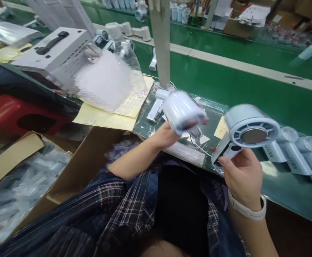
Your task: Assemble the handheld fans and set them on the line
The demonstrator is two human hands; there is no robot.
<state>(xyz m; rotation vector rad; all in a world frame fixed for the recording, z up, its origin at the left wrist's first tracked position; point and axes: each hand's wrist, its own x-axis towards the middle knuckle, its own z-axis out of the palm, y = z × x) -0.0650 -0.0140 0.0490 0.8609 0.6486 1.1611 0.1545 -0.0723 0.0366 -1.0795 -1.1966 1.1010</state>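
Observation:
My left hand (168,135) is closed round a pale blue rounded part (181,109), blurred by motion, above the near edge of the bench. On the right, my right hand (241,171) grips the handle of a pale blue handheld fan (252,125), its round vented head tilted up and its grey disc facing me. Another small fan (158,105) lies on the bench beyond my left hand. Between my hands, a white cable (199,146) and a yellow note (220,127) rest on the bench.
A metal post (161,46) rises from the bench. To its left are a plastic bag of white material (105,80), yellow sheets (102,116) and a white machine (51,50). Several packaged fans (295,159) line the right. A cardboard box (73,171) stands below left.

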